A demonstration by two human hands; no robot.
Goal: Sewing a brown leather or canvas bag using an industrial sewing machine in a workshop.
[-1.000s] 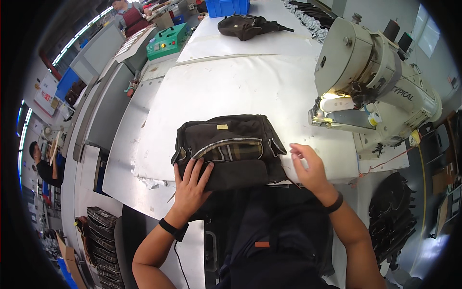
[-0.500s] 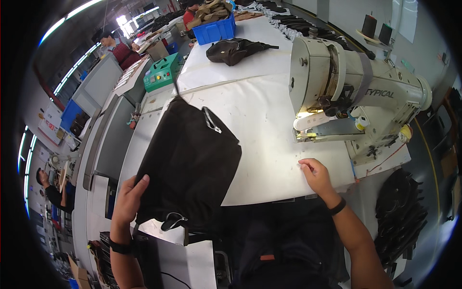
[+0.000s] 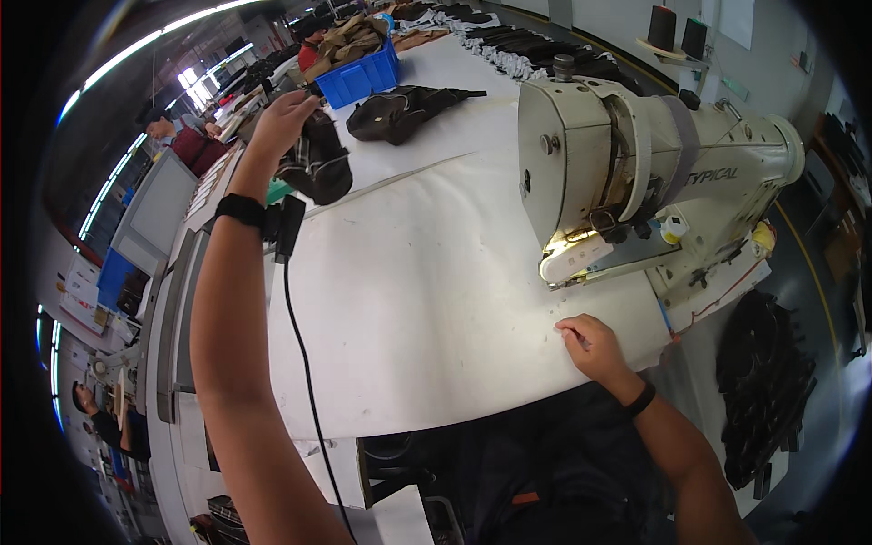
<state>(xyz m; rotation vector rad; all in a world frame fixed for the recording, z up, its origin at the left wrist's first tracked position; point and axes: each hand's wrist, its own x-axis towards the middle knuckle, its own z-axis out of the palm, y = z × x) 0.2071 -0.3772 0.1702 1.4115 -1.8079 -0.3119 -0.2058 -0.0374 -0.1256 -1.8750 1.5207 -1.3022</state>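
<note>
Two bare hands, both mine, are shown at different work. My left hand (image 3: 289, 116), at the end of an outstretched arm, has its fingers bent closed over the upper edge of a dark brown fabric bag with a patch of plaid (image 3: 331, 184), which hangs beneath it at the far left of the white-covered worktable (image 3: 409, 318); whether its underside touches anything cannot be told. My right hand (image 3: 595, 350) is loosely curled near the table's front edge; I cannot tell whether it pinches anything small. For a sound transfer, I should keep the fold pinched firmly, hold the bag clear of the second dark bag (image 3: 389, 118) and the blue plastic crate heaped with brown pieces (image 3: 363, 74), and leave slack in the thin black cable (image 3: 307, 371) trailing from my wrist. Compared with half a second ago, when the bag hung broad and close at my near left, it is now farther off and partly hidden by my hand, while my right hand has stayed near the table's edge.
</note>
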